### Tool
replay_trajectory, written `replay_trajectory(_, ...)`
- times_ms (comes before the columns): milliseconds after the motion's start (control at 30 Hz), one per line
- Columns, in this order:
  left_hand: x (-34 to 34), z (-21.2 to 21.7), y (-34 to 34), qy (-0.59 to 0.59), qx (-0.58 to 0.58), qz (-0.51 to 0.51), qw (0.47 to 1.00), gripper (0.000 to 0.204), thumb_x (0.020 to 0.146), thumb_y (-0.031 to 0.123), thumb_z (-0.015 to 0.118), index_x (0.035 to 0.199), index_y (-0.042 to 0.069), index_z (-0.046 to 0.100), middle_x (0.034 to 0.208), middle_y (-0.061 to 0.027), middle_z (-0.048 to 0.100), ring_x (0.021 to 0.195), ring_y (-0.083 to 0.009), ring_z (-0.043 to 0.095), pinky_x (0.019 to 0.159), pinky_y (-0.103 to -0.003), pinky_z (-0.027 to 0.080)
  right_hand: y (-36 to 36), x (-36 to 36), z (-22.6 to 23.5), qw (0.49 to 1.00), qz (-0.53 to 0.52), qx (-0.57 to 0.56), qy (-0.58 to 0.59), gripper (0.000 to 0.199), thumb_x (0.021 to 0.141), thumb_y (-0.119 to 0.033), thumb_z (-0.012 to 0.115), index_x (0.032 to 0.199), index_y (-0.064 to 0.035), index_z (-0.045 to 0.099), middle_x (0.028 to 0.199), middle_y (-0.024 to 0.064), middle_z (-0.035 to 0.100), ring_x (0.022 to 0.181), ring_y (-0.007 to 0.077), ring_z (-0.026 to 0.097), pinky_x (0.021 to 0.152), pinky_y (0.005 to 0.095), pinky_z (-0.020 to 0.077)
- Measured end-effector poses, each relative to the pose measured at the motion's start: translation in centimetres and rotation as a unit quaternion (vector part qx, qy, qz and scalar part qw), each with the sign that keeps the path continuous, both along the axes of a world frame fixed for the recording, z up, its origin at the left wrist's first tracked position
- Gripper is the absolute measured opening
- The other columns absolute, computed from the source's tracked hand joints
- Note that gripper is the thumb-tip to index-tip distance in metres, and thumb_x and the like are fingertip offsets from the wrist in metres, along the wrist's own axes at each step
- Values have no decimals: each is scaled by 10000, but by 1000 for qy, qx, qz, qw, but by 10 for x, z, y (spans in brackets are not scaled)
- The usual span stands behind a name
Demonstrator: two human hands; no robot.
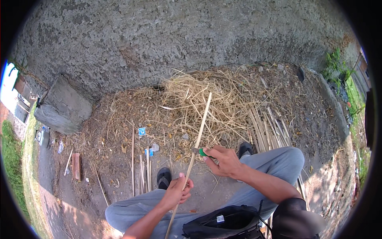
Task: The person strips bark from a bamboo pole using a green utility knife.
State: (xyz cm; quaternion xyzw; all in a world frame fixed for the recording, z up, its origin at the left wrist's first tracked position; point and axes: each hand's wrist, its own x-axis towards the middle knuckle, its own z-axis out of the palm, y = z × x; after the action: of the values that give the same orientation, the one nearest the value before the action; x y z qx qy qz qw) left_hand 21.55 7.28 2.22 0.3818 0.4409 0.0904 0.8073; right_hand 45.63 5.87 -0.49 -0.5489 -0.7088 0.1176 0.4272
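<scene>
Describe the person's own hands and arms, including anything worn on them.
The left hand and right hand are bare: no gloves, rings or watch visible. Both forearms are uncovered; black fabric, probably a sleeve, shows at the right elbow.

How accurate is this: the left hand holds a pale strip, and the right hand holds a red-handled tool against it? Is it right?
One detail is wrong: the head view shows that the tool in the right hand is green-handled, not red-handled. The rest stands.
</scene>
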Motion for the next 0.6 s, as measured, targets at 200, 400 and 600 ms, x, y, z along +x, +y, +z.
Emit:
replay_trajectory(200,2,-15,-6,25,75,-14,997,487,1066,466,327,877,43,477,626,38,329,489,-53,308,432,-242,285,-2,0,0,1000,16,-19,-18,198,875,-173,696,1061,-108,684,782,83,649,523,264,611,440,371,480)
replay_trajectory(400,1,-19,-15,77,211,-58,973,421,1069,390,387,859,34,468,682,-4,434,592,-77,429,532,-283,436,-4,3,5,1000,13,-5,9,163,861,-186,722,1008,-117,710,746,57,654,480,257,599,417,370,472)
replay_trajectory(600,0,-20,-21,93,230,-73,966,414,1072,363,387,839,29,459,675,-5,446,607,-90,462,552,-304,465,-3,7,6,1000,-23,6,-1,139,846,-181,736,965,-109,722,793,82,704,486,264,616,404,370,458)
